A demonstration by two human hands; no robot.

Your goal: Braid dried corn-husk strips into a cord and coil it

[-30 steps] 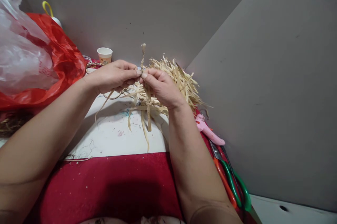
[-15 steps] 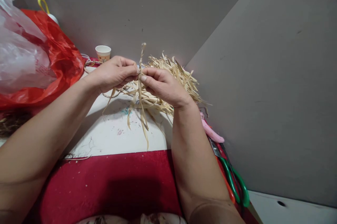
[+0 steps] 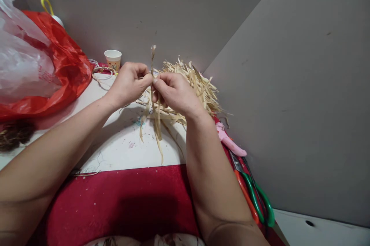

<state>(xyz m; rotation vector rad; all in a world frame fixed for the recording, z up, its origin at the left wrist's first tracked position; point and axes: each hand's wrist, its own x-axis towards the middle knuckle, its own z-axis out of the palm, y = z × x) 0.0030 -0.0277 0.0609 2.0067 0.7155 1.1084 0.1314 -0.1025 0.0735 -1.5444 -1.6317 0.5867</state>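
A thin braid of dry straw-coloured strips stands upright between my two hands, its twisted top above the fingers and loose strips hanging below. My left hand pinches it from the left with thumb and forefinger. From the other side, my right hand is closed on it at the same spot, the fingertips of both hands almost touching. Just behind my right hand a heap of dry straw strips lies on the white board, partly hidden by the hand.
A red plastic bag with a clear bag sits at left. A paper cup and a coil of cord are at the back. Green-handled scissors and a pink-handled tool lie at right beside the grey wall.
The braid's top has tipped slightly left and is now more upright. My left wrist has lowered and shifted right a little, and my right fingers have curled in more.
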